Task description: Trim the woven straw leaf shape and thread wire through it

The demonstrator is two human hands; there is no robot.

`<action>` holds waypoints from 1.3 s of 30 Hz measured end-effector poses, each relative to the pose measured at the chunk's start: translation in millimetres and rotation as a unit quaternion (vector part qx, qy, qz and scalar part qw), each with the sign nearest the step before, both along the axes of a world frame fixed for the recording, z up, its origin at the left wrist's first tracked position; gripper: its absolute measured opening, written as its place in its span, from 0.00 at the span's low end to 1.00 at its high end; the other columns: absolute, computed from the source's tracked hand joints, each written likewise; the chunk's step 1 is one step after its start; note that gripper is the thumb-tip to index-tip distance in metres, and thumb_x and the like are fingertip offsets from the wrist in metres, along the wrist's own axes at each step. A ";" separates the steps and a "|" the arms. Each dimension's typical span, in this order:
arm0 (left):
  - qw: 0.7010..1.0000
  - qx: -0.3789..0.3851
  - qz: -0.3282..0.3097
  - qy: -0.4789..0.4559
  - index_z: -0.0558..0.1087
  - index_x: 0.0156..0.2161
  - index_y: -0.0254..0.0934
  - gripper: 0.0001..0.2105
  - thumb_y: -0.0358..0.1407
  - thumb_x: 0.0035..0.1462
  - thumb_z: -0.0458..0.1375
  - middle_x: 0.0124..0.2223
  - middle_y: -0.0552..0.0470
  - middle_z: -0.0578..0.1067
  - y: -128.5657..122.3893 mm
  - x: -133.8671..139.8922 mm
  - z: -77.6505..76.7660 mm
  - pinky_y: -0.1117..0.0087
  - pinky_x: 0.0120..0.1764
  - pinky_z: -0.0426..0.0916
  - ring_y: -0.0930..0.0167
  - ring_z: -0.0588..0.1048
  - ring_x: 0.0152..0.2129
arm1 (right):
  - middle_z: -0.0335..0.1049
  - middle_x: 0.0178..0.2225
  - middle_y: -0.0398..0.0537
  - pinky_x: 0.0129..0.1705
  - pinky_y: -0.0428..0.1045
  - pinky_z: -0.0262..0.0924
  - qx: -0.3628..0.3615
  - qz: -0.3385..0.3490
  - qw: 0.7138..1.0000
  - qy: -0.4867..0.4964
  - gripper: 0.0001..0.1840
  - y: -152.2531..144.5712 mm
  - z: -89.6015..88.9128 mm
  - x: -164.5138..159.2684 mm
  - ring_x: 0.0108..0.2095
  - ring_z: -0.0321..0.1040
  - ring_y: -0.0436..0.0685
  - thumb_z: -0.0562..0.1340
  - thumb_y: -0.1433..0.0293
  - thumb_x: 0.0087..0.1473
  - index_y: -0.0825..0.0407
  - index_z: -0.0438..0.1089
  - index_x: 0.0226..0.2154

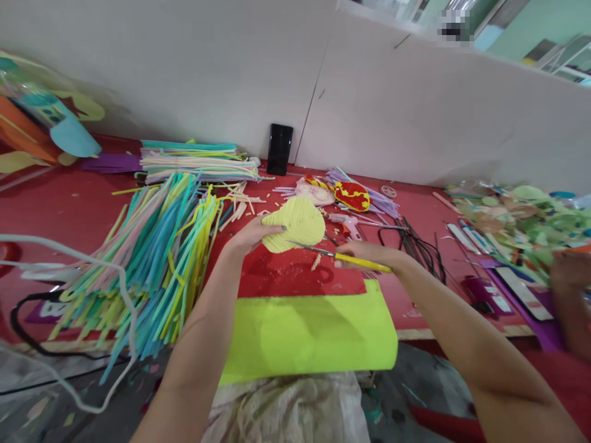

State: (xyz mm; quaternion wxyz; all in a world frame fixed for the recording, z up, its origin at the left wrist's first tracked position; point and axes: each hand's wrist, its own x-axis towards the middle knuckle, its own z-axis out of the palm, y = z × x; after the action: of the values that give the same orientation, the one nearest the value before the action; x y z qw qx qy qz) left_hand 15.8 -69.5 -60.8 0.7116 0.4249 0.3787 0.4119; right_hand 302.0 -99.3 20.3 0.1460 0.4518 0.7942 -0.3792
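My left hand grips the left edge of a pale yellow ridged piece, its thumb lying over the front. The piece is rounded and held up above the table. In my right hand is a pair of scissors with yellow handles. Their blades point left and reach the lower edge of the yellow piece; whether they touch it I cannot tell. Below lie a red sheet with small scraps and a bright yellow-green sheet hanging over the table's front edge.
Bundles of coloured fuzzy stems cover the table's left side. A black phone leans on the wall. Behind my right hand are a glue gun and a red-and-yellow decorated piece. Another person's arm is at right.
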 end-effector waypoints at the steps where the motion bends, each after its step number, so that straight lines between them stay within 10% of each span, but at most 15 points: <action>1: 1.000 -0.003 -0.001 0.002 0.71 0.48 0.33 0.28 0.34 0.37 0.69 0.44 0.40 0.77 0.3 -0.4 -0.5 0.62 0.41 0.71 0.62 0.77 0.36 | 0.52 0.21 0.40 0.22 0.45 0.41 -0.003 -0.003 1.000 0.002 0.26 0.0 -0.2 -0.6 0.21 0.47 0.47 0.53 0.46 0.51 0.53 0.60 0.24; 20: 0.999 -0.030 0.001 0.037 0.73 0.41 0.32 0.21 0.32 0.37 0.69 0.41 0.41 0.78 0.9 -3.6 1.1 0.64 0.38 0.72 0.65 0.77 0.31 | 0.65 0.31 0.46 0.27 0.45 0.49 -0.041 0.039 0.996 0.068 0.23 -2.5 -1.5 -2.4 0.27 0.58 0.50 0.53 0.50 0.55 0.54 0.65 0.34; 39: 1.000 -0.020 0.005 0.022 0.72 0.44 0.33 0.23 0.33 0.38 0.69 0.43 0.41 0.77 2.3 -4.5 -1.2 0.63 0.42 0.71 0.64 0.77 0.35 | 0.53 0.20 0.38 0.23 0.44 0.42 -0.010 -0.011 0.999 0.050 0.24 -1.9 -10.2 -3.5 0.21 0.48 0.47 0.57 0.49 0.50 0.54 0.66 0.26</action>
State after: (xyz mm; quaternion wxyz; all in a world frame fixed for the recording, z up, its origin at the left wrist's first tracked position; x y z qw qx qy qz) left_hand 11.3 -67.2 -62.0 0.7093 0.4180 0.4044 0.3983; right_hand 298.5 -101.2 10.2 0.1070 0.4394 0.7916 -0.4109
